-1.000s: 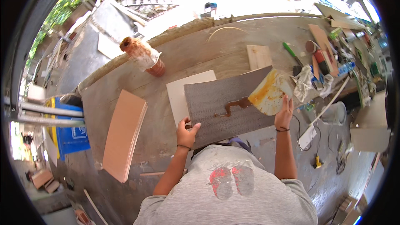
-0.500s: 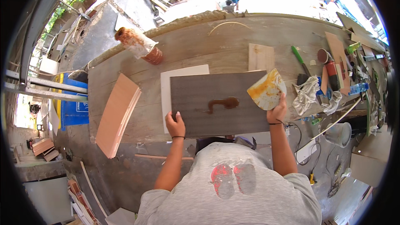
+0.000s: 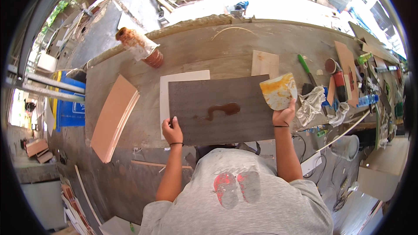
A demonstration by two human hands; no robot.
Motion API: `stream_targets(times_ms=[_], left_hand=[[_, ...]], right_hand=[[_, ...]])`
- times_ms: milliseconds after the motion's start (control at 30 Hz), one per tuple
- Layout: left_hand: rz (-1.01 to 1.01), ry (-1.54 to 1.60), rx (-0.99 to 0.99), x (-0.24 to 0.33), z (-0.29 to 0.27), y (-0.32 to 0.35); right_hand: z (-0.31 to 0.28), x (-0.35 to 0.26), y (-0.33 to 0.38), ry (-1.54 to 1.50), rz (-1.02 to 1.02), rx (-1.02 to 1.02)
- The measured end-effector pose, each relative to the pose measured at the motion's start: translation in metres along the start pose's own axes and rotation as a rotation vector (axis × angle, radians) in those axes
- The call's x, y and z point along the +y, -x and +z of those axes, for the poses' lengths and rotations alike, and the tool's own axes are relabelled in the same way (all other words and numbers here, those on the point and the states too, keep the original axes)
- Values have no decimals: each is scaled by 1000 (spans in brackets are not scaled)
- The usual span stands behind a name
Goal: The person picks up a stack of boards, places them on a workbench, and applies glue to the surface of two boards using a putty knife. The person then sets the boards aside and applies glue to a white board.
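A dark grey-brown panel [image 3: 217, 122] lies flat on the workbench [image 3: 204, 56], with a puddle of brown glue [image 3: 222, 109] near its middle. My left hand [image 3: 172, 131] presses on the panel's near left corner. My right hand [image 3: 284, 115] is at the panel's right edge and holds a pale, yellow-stained spreader card [image 3: 278, 90] upright above the corner. A white sheet [image 3: 164, 95] shows from under the panel's left side.
A tan board [image 3: 114, 115] lies at the left. A rust-coloured can with a wrapped brush [image 3: 139, 47] stands at the back left. A small wooden block [image 3: 264, 63], a green-handled tool [image 3: 305, 66], crumpled rags [image 3: 314, 102] and several bottles crowd the right side.
The panel, tilted and raised a second ago, now lies flat and square on the bench. Both hands came down with it, and the spreader card stayed in my right hand.
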State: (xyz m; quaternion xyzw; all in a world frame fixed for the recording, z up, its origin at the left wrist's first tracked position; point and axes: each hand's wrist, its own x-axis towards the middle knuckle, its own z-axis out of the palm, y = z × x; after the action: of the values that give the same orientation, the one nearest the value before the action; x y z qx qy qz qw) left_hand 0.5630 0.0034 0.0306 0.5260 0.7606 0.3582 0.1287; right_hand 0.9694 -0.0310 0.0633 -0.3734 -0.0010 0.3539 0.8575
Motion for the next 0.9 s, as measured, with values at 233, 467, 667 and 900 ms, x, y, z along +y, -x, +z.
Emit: stream_targets(times_ms=[233,467,667,900], left_hand=[[-11,-66,80,-1,17,6],[-127,-37,58,19,7,7],[-100,-110,54,13,13,8],[-68,-133,102,18,12,8]], right_hand=[[3,-10,4,87,5,-84],[5,-33,13,1062,-353,-232],[106,-79,51,707,-401,-362],[189,-90,81,1209,65,-1160]])
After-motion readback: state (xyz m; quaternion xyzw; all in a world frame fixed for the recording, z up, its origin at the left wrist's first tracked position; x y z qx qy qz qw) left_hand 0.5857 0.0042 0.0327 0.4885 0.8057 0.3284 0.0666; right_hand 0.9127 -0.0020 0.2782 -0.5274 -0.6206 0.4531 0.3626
